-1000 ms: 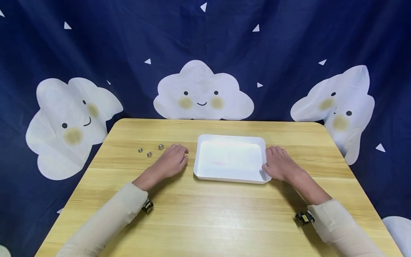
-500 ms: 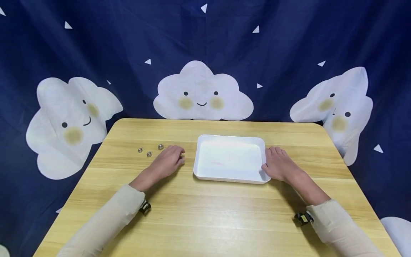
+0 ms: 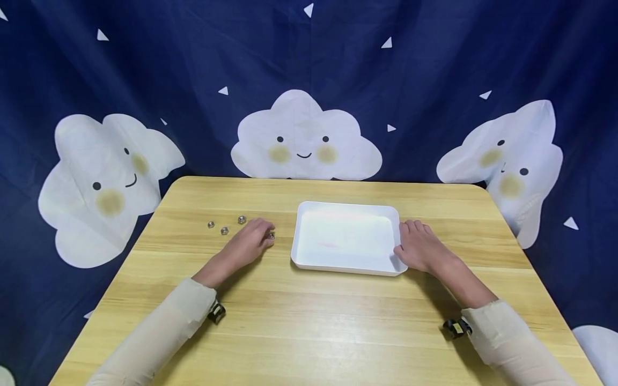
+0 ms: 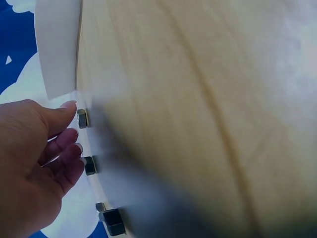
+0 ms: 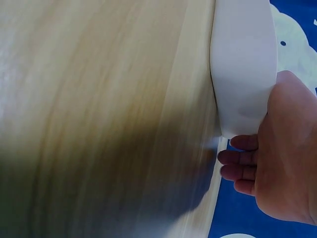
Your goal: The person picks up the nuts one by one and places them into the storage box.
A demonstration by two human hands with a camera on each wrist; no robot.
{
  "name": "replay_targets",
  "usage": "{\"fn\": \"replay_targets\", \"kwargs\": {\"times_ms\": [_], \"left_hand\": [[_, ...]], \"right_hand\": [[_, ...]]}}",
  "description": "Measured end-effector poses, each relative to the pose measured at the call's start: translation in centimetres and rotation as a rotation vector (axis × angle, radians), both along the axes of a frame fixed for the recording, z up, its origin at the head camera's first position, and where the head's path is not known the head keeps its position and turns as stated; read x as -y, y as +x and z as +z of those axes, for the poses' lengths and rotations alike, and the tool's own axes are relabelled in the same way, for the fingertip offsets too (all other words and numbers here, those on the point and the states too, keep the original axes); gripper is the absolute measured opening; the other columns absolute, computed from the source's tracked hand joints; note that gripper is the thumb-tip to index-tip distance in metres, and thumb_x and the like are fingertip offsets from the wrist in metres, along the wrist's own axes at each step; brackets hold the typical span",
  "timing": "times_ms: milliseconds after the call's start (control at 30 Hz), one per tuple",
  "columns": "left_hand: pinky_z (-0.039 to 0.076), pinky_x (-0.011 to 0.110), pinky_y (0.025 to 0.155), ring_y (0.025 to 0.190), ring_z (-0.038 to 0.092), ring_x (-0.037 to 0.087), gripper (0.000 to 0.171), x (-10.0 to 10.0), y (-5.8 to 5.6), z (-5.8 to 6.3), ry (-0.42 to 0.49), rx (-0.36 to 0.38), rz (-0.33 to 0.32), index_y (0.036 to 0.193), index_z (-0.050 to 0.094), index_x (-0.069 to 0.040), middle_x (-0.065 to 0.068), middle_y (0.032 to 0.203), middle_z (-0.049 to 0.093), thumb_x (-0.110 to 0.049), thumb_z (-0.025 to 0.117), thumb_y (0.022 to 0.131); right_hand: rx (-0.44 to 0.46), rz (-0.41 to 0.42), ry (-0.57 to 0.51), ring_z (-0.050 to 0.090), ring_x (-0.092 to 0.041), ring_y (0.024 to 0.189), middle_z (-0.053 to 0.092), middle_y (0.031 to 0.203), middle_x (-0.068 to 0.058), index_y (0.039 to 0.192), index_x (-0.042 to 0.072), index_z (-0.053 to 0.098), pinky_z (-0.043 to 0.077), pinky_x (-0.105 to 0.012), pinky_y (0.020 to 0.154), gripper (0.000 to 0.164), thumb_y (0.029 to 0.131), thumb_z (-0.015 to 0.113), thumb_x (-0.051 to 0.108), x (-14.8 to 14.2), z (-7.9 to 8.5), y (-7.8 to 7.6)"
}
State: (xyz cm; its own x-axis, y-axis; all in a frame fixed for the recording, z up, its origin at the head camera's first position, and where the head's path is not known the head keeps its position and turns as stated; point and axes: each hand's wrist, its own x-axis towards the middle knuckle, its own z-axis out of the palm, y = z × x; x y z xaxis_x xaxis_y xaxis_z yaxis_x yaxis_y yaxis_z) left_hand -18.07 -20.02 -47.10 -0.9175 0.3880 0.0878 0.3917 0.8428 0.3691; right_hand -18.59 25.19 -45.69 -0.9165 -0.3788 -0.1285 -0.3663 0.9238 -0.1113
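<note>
A metal hex nut [image 3: 271,236] sits on the table right at the fingertips of my left hand [image 3: 246,242]. In the left wrist view, the thumb and loosely curled fingers are apart, with that nut [image 4: 82,119] just beyond the thumb tip. Several more nuts [image 3: 224,231] lie to the left of this hand. My right hand [image 3: 421,247] grips the right end of a shallow white plastic tray [image 3: 347,271], its thumb over the rim. From the right wrist view, the other fingers [image 5: 238,157] curl beside the tray's outer corner.
The wooden table [image 3: 318,327] has rounded far corners. Behind it hangs a dark blue curtain [image 3: 410,64] printed with smiling clouds. Both forearms come in from the near side in pale sleeves [image 3: 159,332], a small black camera [image 3: 216,312] at each wrist.
My left hand has drawn back slightly to the left, and a nut now shows by its fingertips. The right hand and the tray have stayed in place.
</note>
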Motion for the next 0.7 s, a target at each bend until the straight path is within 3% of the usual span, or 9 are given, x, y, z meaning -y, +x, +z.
{"fn": "replay_targets", "kwargs": {"times_ms": [467, 700], "left_hand": [[0.053, 0.048, 0.107, 0.119, 0.066, 0.03, 0.036, 0.51, -0.24, -0.85, 0.086, 0.058, 0.079, 0.128, 0.067, -0.002, 0.014, 0.126, 0.069, -0.022, 0.073, 0.098], [0.055, 0.047, 0.104, 0.115, 0.068, 0.03, 0.034, 0.42, -0.33, -0.89, 0.086, 0.042, 0.084, 0.124, 0.07, -0.002, 0.014, 0.123, 0.071, -0.022, 0.074, 0.097]], "right_hand": [[-0.006, 0.001, -0.012, 0.045, -0.048, 0.126, 0.052, 0.137, -0.032, 0.138, -0.015, 0.042, 0.035, -0.064, 0.113, 0.058, 0.096, 0.045, 0.025, -0.11, -0.13, 0.0], [-0.024, 0.004, -0.007, 0.047, -0.047, 0.124, 0.053, 0.134, -0.032, 0.135, -0.015, 0.044, 0.037, -0.064, 0.111, 0.056, 0.096, 0.046, 0.025, -0.16, -0.17, -0.01]]}}
